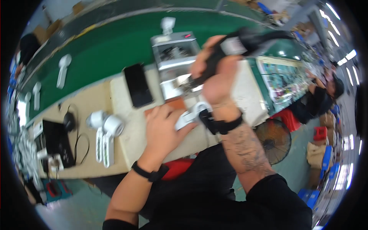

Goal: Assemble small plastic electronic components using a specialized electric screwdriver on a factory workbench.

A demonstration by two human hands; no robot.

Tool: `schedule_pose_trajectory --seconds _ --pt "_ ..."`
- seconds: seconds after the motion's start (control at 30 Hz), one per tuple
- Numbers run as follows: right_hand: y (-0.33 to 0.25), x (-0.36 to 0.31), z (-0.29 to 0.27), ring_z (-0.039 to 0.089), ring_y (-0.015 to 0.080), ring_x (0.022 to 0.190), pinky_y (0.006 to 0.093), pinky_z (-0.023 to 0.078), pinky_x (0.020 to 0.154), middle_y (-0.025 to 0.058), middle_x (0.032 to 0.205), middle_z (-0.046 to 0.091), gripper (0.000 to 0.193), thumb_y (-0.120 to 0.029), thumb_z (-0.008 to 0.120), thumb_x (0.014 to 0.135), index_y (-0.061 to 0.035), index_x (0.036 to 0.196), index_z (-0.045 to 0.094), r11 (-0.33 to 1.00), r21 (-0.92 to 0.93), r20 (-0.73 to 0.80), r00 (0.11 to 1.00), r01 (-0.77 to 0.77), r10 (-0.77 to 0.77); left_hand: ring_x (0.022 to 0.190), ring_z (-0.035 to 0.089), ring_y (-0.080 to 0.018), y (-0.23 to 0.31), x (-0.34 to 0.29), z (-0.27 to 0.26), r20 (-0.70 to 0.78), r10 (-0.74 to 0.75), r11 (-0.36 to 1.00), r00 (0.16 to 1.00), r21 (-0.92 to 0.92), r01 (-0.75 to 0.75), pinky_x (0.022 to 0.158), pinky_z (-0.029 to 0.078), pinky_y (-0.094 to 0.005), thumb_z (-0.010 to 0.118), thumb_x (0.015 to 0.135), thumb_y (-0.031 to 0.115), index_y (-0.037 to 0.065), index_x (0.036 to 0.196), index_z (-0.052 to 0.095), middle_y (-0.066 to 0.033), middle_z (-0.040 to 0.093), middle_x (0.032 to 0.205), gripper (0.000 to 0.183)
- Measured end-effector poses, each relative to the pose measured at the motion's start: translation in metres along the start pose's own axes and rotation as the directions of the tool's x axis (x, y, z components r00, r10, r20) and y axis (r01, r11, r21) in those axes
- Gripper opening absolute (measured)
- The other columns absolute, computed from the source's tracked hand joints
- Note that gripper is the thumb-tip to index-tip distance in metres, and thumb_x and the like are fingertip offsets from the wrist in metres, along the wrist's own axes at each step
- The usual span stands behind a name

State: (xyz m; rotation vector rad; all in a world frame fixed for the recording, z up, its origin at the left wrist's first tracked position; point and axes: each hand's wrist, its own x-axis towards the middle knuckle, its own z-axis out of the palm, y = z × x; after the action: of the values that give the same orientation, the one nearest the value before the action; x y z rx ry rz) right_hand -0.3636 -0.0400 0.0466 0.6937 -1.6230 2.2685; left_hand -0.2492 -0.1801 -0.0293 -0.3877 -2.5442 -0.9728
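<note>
My right hand (220,82) is wrapped round a black electric screwdriver (218,57), smeared by motion, with its bit end pointing down and left. That end is close to the front of a silver screw feeder box (177,61) with a clear top and a red display. Below it, my left hand (163,128) grips a white plastic handheld-device part (185,120) between thumb and fingers. The part has a rounded end next to my right wrist. A brown-orange block (174,103) lies just beyond my left fingers, partly covered.
A black phone (138,85) lies left of the feeder. Further left are white round-headed devices (105,147), a black box (57,143) and cables. More white devices (63,71) lie on the green belt (111,50). A fan (274,142) and a co-worker (318,97) are to the right.
</note>
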Motion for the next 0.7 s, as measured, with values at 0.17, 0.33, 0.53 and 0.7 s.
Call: schedule_pose_trajectory --seconds 0.17,0.33,0.53,0.7 --pt "0.013 -0.024 0.006 0.055 0.0087 0.078 0.0265 0.047 0.068 0.0008 0.095 0.059 0.046 -0.03 0.075 0.099 -0.0039 0.131 0.054 0.969 0.245 -0.026 0.999 -0.032 0.04 0.096 0.063 -0.0344 0.015 -0.007 -0.002 -0.01 0.023 1.0 1.0 0.003 -0.023 0.089 0.047 -0.0453 0.09 0.071 0.032 0.007 0.101 0.077 -0.0105 0.067 0.098 0.041" --pt "-0.029 -0.024 -0.013 0.059 0.0107 0.104 0.0274 0.051 0.092 0.0048 0.119 0.064 0.071 -0.038 0.077 0.097 -0.0003 0.149 0.048 0.996 -0.024 -0.001 0.996 -0.084 0.084 0.1 0.064 -0.0381 0.038 -0.005 -0.002 0.142 0.015 1.0 0.99 0.025 -0.018 0.092 0.048 -0.0445 0.083 0.078 0.02 0.003 0.107 0.072 -0.0155 0.066 0.104 0.036" --pt "-0.051 -0.052 -0.018 0.059 0.0093 0.102 0.0291 0.052 0.088 0.0042 0.117 0.064 0.059 -0.032 0.075 0.099 0.0002 0.141 0.051 0.962 0.226 -0.058 0.984 -0.152 0.169 0.102 0.064 -0.0373 0.017 0.0 0.0 0.107 0.099 0.995 0.989 0.002 -0.1 0.088 0.049 -0.0466 0.083 0.079 0.024 0.003 0.113 0.073 -0.0144 0.066 0.105 0.041" --pt "-0.065 -0.053 -0.029 0.053 0.0071 0.066 0.024 0.045 0.06 0.0015 0.08 0.06 0.046 -0.041 0.064 0.105 -0.0007 0.124 0.056 0.983 0.168 -0.059 0.994 -0.08 0.091 0.096 0.065 -0.0333 0.011 0.006 0.009 0.084 0.108 0.991 0.991 0.065 -0.114 0.083 0.05 -0.0434 0.084 0.082 0.029 0.004 0.115 0.074 -0.0117 0.066 0.101 0.042"
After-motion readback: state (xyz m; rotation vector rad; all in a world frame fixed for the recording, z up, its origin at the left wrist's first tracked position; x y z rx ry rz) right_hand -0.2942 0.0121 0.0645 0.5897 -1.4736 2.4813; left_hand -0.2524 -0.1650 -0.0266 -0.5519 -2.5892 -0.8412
